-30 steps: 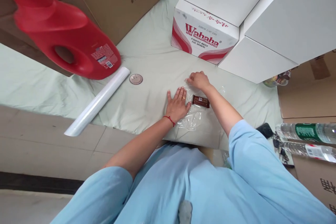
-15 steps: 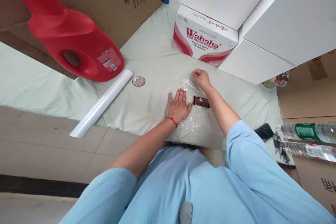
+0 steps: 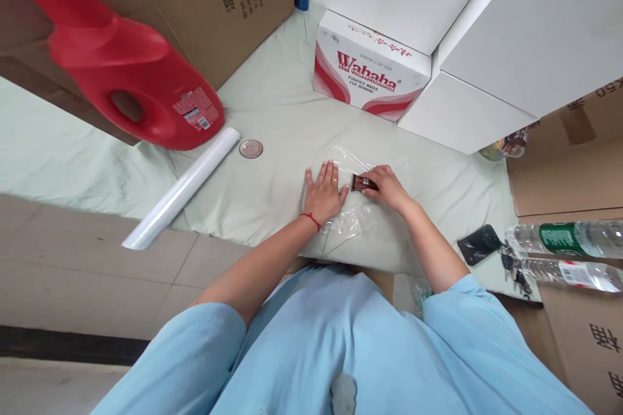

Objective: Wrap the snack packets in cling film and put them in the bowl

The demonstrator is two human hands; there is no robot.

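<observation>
Brown wrapped bar (image 3: 361, 183) lies between our two hands, over the clear film (image 3: 351, 224) spread on the cloth-covered surface (image 3: 282, 207). Nearest us, our left grip (image 3: 324, 198) stays flat on the film, fingers spread, its thumb just beside the bar but apart from it, much as half a second ago. Our right grip (image 3: 387, 188) has changed: then it was curled beyond the bar, holding none of it; now it has come back toward us and closes on the bar's right end, pinching it between thumb and fingers. With that arm shifted, we now see the black phone (image 3: 479, 244), earlier partly covered by our sleeve, with the keys (image 3: 507, 262) beside it. Farther out, the white roll (image 3: 182, 188), the round disc (image 3: 250, 148) and the red jug (image 3: 160, 78) rest where they were; the Wahaha carton (image 3: 367, 74) stands toward the back.
</observation>
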